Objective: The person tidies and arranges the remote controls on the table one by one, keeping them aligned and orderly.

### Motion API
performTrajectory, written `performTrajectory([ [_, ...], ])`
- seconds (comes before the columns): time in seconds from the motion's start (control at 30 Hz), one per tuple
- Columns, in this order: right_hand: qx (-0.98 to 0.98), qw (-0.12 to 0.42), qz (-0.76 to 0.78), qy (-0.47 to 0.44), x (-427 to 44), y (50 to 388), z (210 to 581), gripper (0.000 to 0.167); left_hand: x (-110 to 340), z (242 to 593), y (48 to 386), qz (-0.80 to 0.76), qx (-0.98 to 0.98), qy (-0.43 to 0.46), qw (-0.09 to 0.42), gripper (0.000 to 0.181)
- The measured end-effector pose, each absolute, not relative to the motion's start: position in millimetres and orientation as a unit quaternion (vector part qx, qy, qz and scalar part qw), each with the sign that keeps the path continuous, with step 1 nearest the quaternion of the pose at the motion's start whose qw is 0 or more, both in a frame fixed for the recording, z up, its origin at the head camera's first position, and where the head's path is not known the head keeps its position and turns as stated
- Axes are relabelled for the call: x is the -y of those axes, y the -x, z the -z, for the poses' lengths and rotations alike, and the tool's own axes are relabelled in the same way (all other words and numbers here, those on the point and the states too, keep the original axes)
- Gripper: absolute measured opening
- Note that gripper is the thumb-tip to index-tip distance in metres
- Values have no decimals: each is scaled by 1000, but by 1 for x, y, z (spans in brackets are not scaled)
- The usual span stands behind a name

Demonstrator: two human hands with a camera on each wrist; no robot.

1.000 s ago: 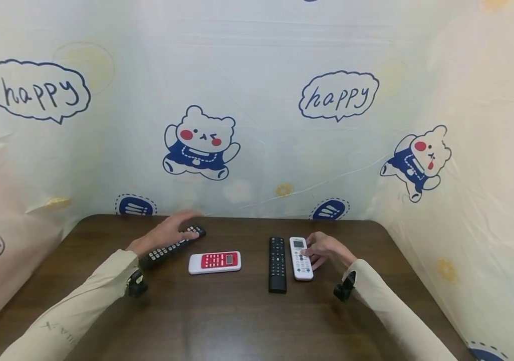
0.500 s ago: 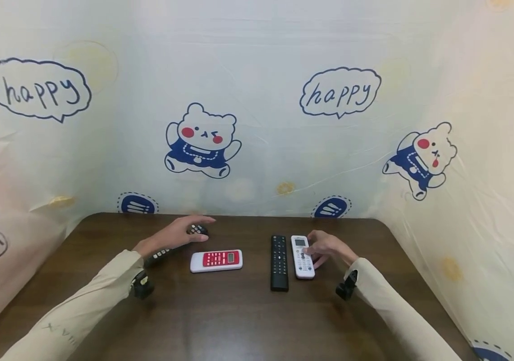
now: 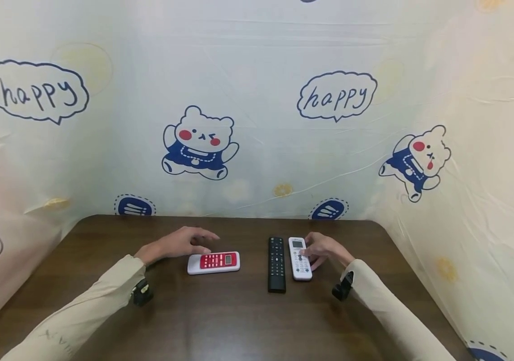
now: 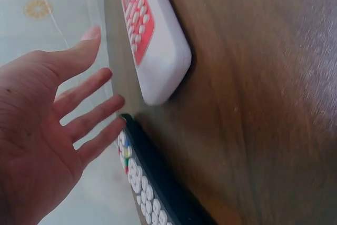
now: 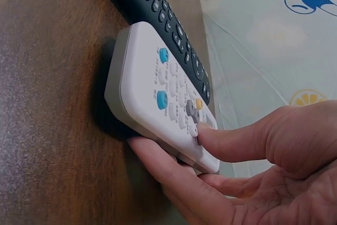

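My left hand [image 3: 177,244] hovers just behind a red-and-white remote control [image 3: 214,263], its thumb by the remote's back edge. In the left wrist view that hand [image 4: 50,125] has spread fingers and holds nothing. A black remote control with white buttons [image 4: 152,188] lies below its fingertips there; in the head view the hand and forearm hide it. My right hand [image 3: 327,247] pinches a white remote control [image 3: 300,268] at its right side. In the right wrist view the thumb rests on the buttons and the fingers reach along and under the edge of the white remote [image 5: 145,77].
Left of the white remote, close beside it, lies another black remote control [image 3: 277,268]. The dark wooden table [image 3: 230,321] carries everything. A printed curtain [image 3: 266,125] rises behind the table and at both sides.
My left hand has moved right, from above the black remote with white buttons to the red-and-white remote's back edge, hiding the black one from the head view. The right hand stays at the white remote.
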State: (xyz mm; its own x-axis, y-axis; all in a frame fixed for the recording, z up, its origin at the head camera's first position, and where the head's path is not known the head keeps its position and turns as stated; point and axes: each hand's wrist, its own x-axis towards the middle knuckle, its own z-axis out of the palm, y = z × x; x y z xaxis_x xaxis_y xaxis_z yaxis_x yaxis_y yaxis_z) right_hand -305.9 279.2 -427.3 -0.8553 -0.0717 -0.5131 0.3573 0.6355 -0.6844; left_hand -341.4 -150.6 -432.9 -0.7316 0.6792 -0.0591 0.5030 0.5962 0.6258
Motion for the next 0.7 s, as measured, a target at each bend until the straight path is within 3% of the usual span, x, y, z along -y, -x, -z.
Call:
performTrajectory([
  [0.4, -876, 251, 406, -71, -272, 301, 426, 49, 138, 434, 323, -289, -885, -315, 186, 52],
  [0.7, -870, 259, 415, -60, -274, 302, 428, 46, 131, 446, 322, -251, -909, -295, 151, 45],
])
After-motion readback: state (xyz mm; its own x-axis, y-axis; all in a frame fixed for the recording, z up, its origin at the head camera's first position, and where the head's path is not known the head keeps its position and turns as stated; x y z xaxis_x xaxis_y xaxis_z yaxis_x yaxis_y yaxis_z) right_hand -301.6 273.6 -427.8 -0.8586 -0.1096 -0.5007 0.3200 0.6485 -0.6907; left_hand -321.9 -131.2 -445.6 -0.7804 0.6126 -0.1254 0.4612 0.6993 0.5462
